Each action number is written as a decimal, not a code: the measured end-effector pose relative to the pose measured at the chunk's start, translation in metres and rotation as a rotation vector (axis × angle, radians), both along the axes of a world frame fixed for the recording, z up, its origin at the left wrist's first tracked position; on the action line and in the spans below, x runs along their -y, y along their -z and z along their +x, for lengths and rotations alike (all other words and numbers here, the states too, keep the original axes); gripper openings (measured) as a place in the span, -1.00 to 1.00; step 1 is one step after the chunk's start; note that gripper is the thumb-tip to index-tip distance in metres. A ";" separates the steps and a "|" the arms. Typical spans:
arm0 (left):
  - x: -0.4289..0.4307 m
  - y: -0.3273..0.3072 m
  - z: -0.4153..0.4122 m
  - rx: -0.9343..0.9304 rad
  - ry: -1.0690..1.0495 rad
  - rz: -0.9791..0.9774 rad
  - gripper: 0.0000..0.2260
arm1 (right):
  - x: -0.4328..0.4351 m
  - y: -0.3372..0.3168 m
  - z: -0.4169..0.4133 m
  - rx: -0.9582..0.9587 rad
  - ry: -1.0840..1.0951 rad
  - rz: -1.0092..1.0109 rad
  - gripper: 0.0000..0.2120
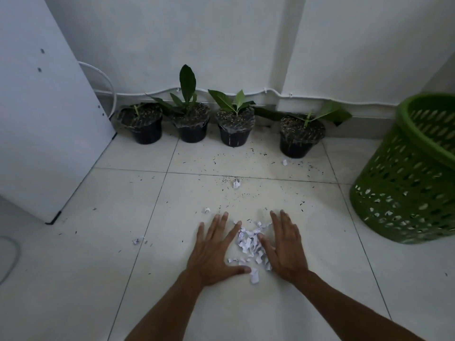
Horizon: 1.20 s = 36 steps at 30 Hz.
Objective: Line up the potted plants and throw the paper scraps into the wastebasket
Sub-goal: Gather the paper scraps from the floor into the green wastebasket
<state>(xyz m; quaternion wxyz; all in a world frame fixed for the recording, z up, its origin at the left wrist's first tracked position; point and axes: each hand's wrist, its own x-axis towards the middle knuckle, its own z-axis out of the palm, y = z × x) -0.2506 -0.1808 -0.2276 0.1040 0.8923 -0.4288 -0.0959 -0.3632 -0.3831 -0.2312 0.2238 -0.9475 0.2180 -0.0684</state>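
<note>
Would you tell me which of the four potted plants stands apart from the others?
The rightmost potted plant, nearest the green wastebasket: a wide gap separates it, while the other three sit close together.

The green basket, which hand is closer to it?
The right hand. It lies flat on the floor beside the paper scraps, on the side toward the green basket. The left hand lies across the scraps, farther away.

A corner of a home interior is shown, as indicated by the pale tiled floor (73, 267), painted white walls (246, 33), a white cable (320, 100) clipped along the skirting, a white cabinet panel (37, 119), and a green plastic basket (406, 173) set nearby.
</note>
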 end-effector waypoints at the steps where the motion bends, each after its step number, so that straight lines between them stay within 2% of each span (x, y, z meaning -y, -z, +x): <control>1: 0.005 0.004 0.005 0.011 -0.035 -0.026 0.00 | -0.006 0.002 0.011 0.009 -0.001 0.019 -0.21; 6: 0.028 0.010 0.051 -0.008 -0.194 -0.125 -0.09 | -0.009 -0.006 0.073 0.132 -0.067 0.141 -0.25; 10: 0.035 -0.001 0.085 0.078 -0.208 -0.262 -0.17 | 0.038 -0.025 0.129 0.204 0.080 0.070 -0.35; 14: 0.021 0.002 0.100 0.174 -0.446 -0.305 -0.27 | 0.109 -0.020 0.169 0.060 0.199 0.000 -0.30; 18: -0.018 0.015 0.106 0.208 -0.577 -0.230 -0.29 | 0.141 -0.009 0.184 -0.064 0.184 0.056 -0.22; 23: -0.035 0.015 0.113 0.152 -0.556 -0.149 -0.30 | 0.101 -0.003 0.193 0.018 0.063 0.029 -0.26; 28: -0.033 0.016 0.112 0.028 -0.534 -0.052 -0.32 | 0.040 -0.001 0.197 0.067 -0.187 0.059 -0.36; 30: -0.033 0.006 0.111 -0.044 -0.546 -0.089 -0.37 | 0.022 -0.006 0.195 0.078 -0.251 0.090 -0.39; 32: -0.036 -0.005 0.110 -0.034 -0.568 -0.175 -0.41 | 0.007 -0.015 0.195 0.107 -0.245 0.120 -0.46; 34: -0.048 -0.015 0.106 0.043 -0.609 -0.251 -0.46 | -0.012 -0.025 0.195 0.159 -0.251 0.039 -0.47; 36: -0.068 -0.018 0.102 0.071 -0.667 -0.308 -0.49 | -0.040 -0.031 0.197 0.152 -0.358 -0.077 -0.49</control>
